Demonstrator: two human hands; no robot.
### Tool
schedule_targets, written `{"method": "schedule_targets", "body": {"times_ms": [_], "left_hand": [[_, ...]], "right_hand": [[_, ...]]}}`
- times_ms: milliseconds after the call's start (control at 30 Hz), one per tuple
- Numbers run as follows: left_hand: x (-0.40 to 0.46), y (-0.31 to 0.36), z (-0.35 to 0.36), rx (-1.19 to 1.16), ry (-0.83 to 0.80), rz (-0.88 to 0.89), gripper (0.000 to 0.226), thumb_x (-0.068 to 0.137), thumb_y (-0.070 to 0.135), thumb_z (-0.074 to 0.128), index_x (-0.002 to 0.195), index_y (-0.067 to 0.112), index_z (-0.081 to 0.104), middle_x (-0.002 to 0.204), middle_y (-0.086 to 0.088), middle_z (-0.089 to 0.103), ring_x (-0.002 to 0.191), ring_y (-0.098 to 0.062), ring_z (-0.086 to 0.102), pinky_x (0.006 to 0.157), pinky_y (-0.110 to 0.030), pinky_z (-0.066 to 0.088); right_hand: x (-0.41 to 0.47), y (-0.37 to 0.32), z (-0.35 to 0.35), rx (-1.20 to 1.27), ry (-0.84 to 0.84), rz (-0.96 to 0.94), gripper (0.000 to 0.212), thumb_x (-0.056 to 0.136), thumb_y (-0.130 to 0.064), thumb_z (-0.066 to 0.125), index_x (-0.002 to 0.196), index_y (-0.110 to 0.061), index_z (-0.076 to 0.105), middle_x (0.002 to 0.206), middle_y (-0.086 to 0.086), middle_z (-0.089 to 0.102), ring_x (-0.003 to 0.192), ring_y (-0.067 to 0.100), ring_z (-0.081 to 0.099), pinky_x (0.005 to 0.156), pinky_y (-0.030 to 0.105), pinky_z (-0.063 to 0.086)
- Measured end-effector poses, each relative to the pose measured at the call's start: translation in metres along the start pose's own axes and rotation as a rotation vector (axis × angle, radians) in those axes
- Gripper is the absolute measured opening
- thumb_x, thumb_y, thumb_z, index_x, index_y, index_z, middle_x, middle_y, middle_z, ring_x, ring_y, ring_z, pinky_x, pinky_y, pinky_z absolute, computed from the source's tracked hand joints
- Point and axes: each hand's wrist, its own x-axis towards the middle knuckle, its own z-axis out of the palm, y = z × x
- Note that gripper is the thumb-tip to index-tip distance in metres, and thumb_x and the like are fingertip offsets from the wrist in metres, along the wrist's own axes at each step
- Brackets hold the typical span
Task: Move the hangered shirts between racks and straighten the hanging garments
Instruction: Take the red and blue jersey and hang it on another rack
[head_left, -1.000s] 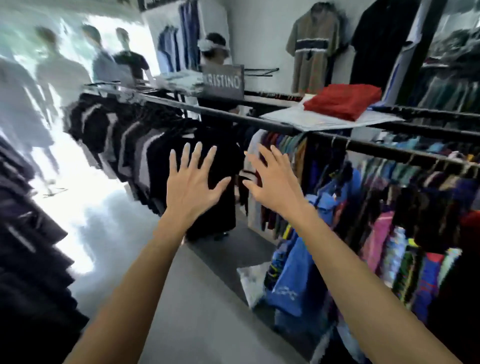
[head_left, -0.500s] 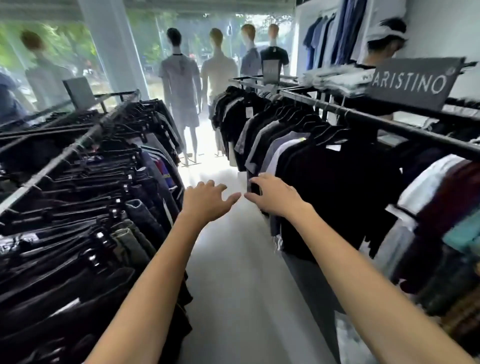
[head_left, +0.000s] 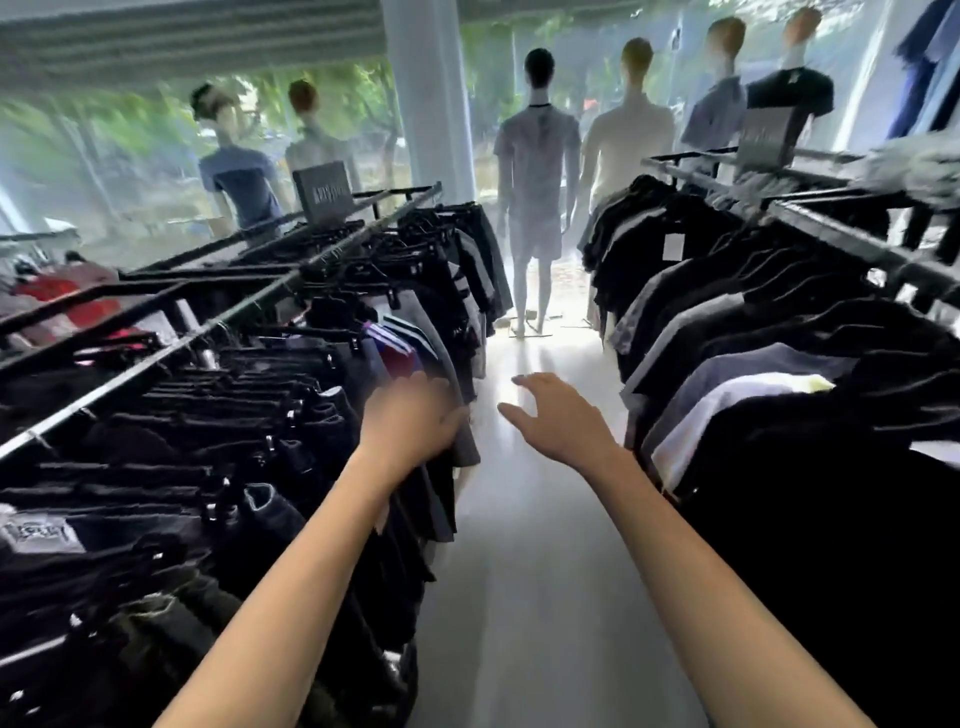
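The hanging garments (head_left: 291, 415) on the left rack (head_left: 156, 343) were packed tight along its rail, clipped to black hangers so their lower edges faced the aisle. The left hand (head_left: 410, 423) lay against the aisle-side edge of that row, near a grey piece (head_left: 441, 364); blur hid whether its fingers curled round the cloth or only pressed it, so I cannot tell its grip. It was probably there to square up the row. The right hand (head_left: 558, 415) hung over the bare floor (head_left: 524, 545) between the racks, fingers spread loosely and holding nothing, likely ready to help.

The shirts (head_left: 753, 374) on the right rack (head_left: 841, 244) hung shoulder to shoulder from its rail, mostly black with a few grey and white ones, too many and too overlapped to count. Two racks flanked the aisle. A sign (head_left: 327, 191) stood on top of the left rack. Six mannequins (head_left: 537, 171) stood at the far window, facing outward.
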Motion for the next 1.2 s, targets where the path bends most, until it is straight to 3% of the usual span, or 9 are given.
{"method": "schedule_targets", "body": {"times_ms": [100,200,467,667,867,933,1067,1200], "left_hand": [[0.033,0.007,0.012,-0.029,-0.005,-0.070,0.058,0.094,0.064,0.041,0.132,0.023,0.056,0.119,-0.002,0.061,0.111,-0.025,0.060,0.085,-0.041,0.048],[0.064,0.014,0.029,-0.067,-0.006,-0.118,0.059,0.094,0.064,0.042,0.133,0.022,0.055,0.122,-0.001,0.060,0.112,-0.024,0.059,0.086,-0.042,0.049],[0.135,-0.004,0.089,-0.205,-0.015,-0.236,0.057,0.096,0.059,0.044,0.139,0.021,0.050,0.130,-0.001,0.055,0.119,-0.023,0.055,0.088,-0.041,0.048],[0.213,-0.037,0.131,-0.342,0.036,-0.386,0.047,0.096,0.050,0.048,0.128,0.016,0.054,0.125,-0.004,0.054,0.116,-0.025,0.056,0.081,-0.039,0.048],[0.268,-0.066,0.168,-0.462,0.069,-0.503,0.043,0.094,0.044,0.055,0.124,0.012,0.052,0.124,-0.007,0.050,0.114,-0.027,0.054,0.081,-0.040,0.048],[0.279,-0.077,0.180,-0.532,0.073,-0.567,0.041,0.094,0.041,0.057,0.120,0.010,0.051,0.125,-0.008,0.048,0.113,-0.029,0.054,0.081,-0.039,0.047],[0.293,-0.089,0.204,-0.788,0.018,-0.816,0.046,0.094,0.040,0.060,0.124,0.008,0.047,0.127,-0.011,0.045,0.113,-0.034,0.054,0.085,-0.035,0.039],[0.299,-0.093,0.228,-0.854,0.119,-0.958,0.047,0.091,0.038,0.065,0.123,0.009,0.047,0.122,-0.011,0.047,0.111,-0.034,0.055,0.083,-0.032,0.038]], "right_hand": [[0.041,0.010,0.003,-0.004,-0.032,-0.054,0.055,0.100,-0.055,0.050,0.149,-0.030,0.045,0.153,-0.008,0.044,0.137,0.017,0.045,0.093,0.035,0.040],[0.077,0.024,0.008,-0.020,-0.053,-0.085,0.055,0.099,-0.056,0.050,0.147,-0.031,0.047,0.152,-0.009,0.045,0.136,0.016,0.045,0.099,0.038,0.043],[0.174,0.040,0.041,-0.028,-0.089,-0.130,0.053,0.099,-0.056,0.052,0.146,-0.032,0.049,0.151,-0.011,0.046,0.137,0.014,0.044,0.095,0.034,0.040],[0.269,0.028,0.071,0.011,-0.073,-0.140,0.048,0.099,-0.053,0.054,0.141,-0.032,0.054,0.147,-0.014,0.050,0.134,0.011,0.047,0.088,0.029,0.033],[0.354,0.011,0.108,0.109,-0.110,-0.184,0.044,0.096,-0.049,0.059,0.136,-0.029,0.060,0.137,-0.009,0.058,0.125,0.014,0.055,0.102,0.041,0.048],[0.380,0.005,0.123,0.171,-0.124,-0.206,0.038,0.097,-0.046,0.059,0.130,-0.028,0.064,0.129,-0.008,0.064,0.118,0.013,0.059,0.101,0.041,0.050],[0.424,-0.015,0.155,0.452,-0.237,-0.171,0.035,0.105,-0.041,0.046,0.116,-0.022,0.074,0.106,-0.009,0.072,0.101,0.007,0.065,0.085,0.016,0.045],[0.455,-0.040,0.185,0.743,-0.498,-0.057,0.045,0.105,-0.050,0.042,0.118,-0.020,0.073,0.111,-0.009,0.072,0.095,0.005,0.068,0.084,0.021,0.049]]}}
